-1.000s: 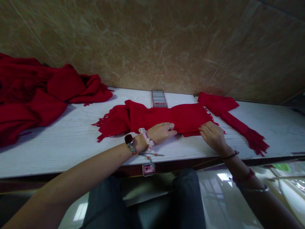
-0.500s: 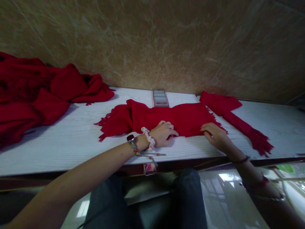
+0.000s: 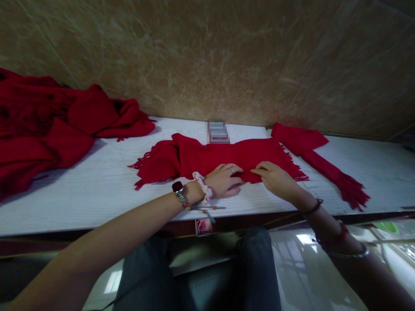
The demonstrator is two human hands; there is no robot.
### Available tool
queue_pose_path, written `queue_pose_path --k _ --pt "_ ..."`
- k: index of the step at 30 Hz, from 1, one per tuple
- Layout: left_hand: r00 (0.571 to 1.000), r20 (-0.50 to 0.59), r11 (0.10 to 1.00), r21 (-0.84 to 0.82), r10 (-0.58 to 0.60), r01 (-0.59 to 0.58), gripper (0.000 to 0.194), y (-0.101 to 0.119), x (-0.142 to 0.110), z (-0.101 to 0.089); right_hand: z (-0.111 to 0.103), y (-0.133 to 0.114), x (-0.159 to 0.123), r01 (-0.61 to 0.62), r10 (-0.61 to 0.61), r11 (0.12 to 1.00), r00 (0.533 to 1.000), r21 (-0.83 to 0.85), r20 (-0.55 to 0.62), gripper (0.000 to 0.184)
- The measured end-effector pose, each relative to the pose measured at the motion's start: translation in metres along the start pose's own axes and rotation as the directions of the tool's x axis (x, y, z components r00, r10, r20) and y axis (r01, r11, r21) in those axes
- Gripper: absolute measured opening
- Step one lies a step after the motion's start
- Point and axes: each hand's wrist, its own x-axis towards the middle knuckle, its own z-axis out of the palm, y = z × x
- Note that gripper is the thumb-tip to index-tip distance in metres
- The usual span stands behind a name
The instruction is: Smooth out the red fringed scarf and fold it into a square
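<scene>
A red fringed scarf (image 3: 207, 157) lies spread across the white tabletop, with fringe at its left and right ends. My left hand (image 3: 223, 180) rests on its near edge, fingers stretched out and slightly apart. A ring, a scrunchie and a dark-faced watch are on that arm. Just to the right, my right hand (image 3: 275, 179) has thumb and fingertips pinched together on the scarf's cloth near the front edge. The fingertips of the two hands are close but apart.
A heap of red scarves (image 3: 74, 125) covers the left of the white table (image 3: 116, 198). A narrow folded red scarf (image 3: 324, 166) lies at the right. Behind the middle scarf sits a small blurred grey item (image 3: 218, 131), near the brown marbled wall (image 3: 207, 60).
My right hand has moved left along the scarf, from near its right fringe to beside my left hand. The left hand's fingers have spread a little; the scarf lies almost the same.
</scene>
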Motion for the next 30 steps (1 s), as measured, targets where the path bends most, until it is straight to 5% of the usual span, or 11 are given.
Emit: queue_pose_path --k 4,8,18,24,30 --pt "0.990 0.119 0.996 -0.045 -0.073 0.079 0.037 -0.003 -0.001 -0.001 -0.005 0.003 0.006 -0.062 0.063 0.997 0.998 -0.056 0.017 0.041" --pt "0.976 0.183 0.990 -0.057 -0.120 0.133 0.042 -0.002 -0.001 -0.003 -0.009 -0.005 0.007 0.030 -0.028 0.999 0.998 -0.026 0.061 0.040" --pt "0.969 0.192 0.981 -0.077 -0.158 0.175 0.044 -0.002 -0.003 -0.002 -0.008 0.004 0.026 -0.006 0.028 0.976 0.995 -0.216 0.098 0.038" --pt "0.973 0.174 0.983 -0.077 -0.150 0.165 0.043 -0.002 -0.002 -0.002 -0.007 -0.002 0.033 0.059 -0.040 0.991 0.987 -0.119 0.156 0.036" --pt "0.977 0.165 0.985 -0.086 -0.132 0.148 0.042 -0.004 -0.004 -0.001 0.004 0.024 0.049 -0.048 0.057 0.993 0.995 -0.111 0.080 0.040"
